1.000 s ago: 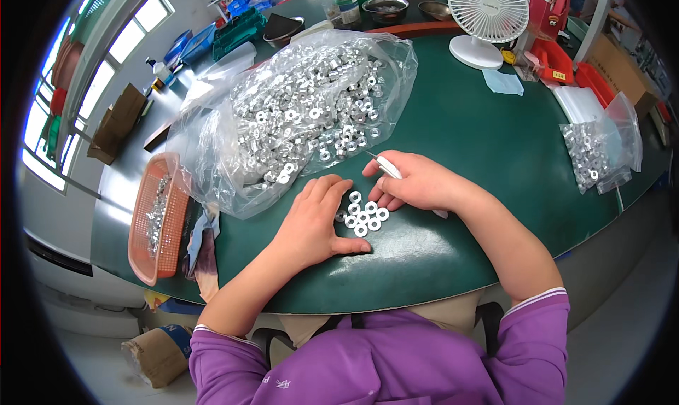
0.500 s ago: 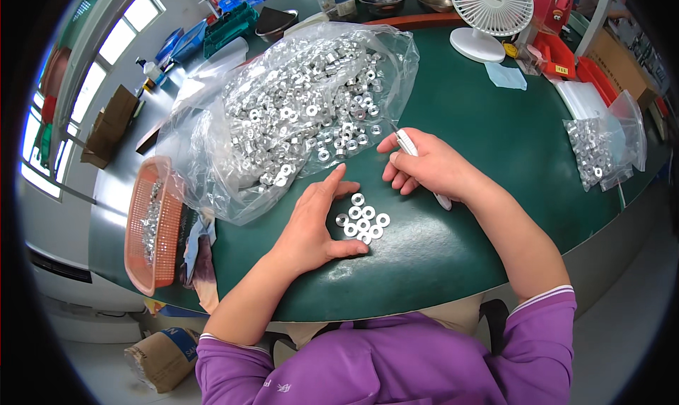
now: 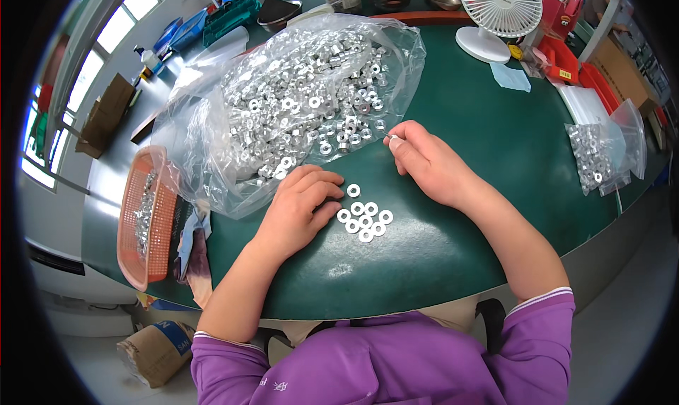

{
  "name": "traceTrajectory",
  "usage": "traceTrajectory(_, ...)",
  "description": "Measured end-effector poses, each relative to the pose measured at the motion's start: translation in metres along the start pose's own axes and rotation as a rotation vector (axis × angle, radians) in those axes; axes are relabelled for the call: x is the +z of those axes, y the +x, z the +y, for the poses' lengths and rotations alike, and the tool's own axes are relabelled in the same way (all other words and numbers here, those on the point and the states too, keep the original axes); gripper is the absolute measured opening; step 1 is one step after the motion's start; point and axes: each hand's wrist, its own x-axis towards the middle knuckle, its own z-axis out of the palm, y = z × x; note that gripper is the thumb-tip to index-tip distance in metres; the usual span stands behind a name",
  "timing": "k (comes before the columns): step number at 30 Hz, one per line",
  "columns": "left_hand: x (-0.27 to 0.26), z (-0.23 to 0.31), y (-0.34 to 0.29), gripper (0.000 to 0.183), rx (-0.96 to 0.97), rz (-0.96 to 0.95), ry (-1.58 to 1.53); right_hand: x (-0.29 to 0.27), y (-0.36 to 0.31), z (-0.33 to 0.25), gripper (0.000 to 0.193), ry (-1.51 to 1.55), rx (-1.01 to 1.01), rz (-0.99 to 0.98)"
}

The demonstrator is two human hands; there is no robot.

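My right hand [image 3: 433, 165] is closed around a slim tool [image 3: 393, 136] with a pale handle and a thin dark tip; the fingers hide most of it. The tip points left, toward the front edge of a big clear plastic bag [image 3: 194, 147] full of small metal rings [image 3: 311, 101]. My left hand [image 3: 300, 206] rests on the table with loosely bent fingers and nothing visible in it. Beside its fingertips lies a single ring [image 3: 353, 191], apart from a tight cluster of several flat silver rings [image 3: 365, 222] just nearer to me.
An orange basket [image 3: 168, 225] of metal parts stands at the left, with cloths [image 3: 192, 246] beside it. Small bags of metal parts [image 3: 590, 157] lie on the green table [image 3: 453, 256] at the right. A white fan [image 3: 484, 44] and red bins [image 3: 559, 59] stand farther back.
My left hand has drawn back left from around the cluster, its fingers now bent. One ring now sits apart. My right fingers have closed further around the tool, whose handle no longer shows below the hand.
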Motion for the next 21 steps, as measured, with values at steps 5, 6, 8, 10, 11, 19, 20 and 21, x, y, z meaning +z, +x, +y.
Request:
traceTrajectory(5, 0.008, 0.004, 0.010, 0.025, -0.030, 0.068, -0.032, 0.007, -0.005, -0.008, 0.027, -0.071, -0.064, 0.031)
traceTrajectory(6, 0.010, 0.001, 0.011, 0.025, 0.041, 0.058, 0.006, 0.009, -0.005, -0.008, 0.025, -0.089, -0.113, 0.045)
traceTrajectory(8, 0.010, -0.003, 0.012, 0.027, 0.024, 0.031, -0.036, 0.010, -0.006, -0.007, 0.024, -0.109, -0.159, 0.062)
traceTrajectory(10, 0.011, -0.006, 0.009, 0.029, 0.009, 0.005, -0.075, 0.010, -0.006, -0.003, 0.021, -0.227, -0.307, 0.142)
traceTrajectory(11, 0.011, -0.006, 0.006, 0.029, -0.062, 0.049, -0.132, 0.010, -0.006, -0.003, 0.021, -0.228, -0.307, 0.142)
traceTrajectory(19, 0.011, -0.002, 0.014, 0.026, 0.140, -0.036, -0.185, 0.008, -0.007, -0.005, 0.021, -0.292, -0.295, 0.154)
traceTrajectory(20, 0.010, -0.003, 0.013, 0.026, 0.139, -0.034, -0.184, 0.008, -0.006, -0.005, 0.021, -0.292, -0.297, 0.153)
traceTrajectory(21, 0.008, -0.005, 0.012, 0.028, 0.124, -0.020, -0.170, 0.008, -0.005, -0.004, 0.021, -0.294, -0.302, 0.160)
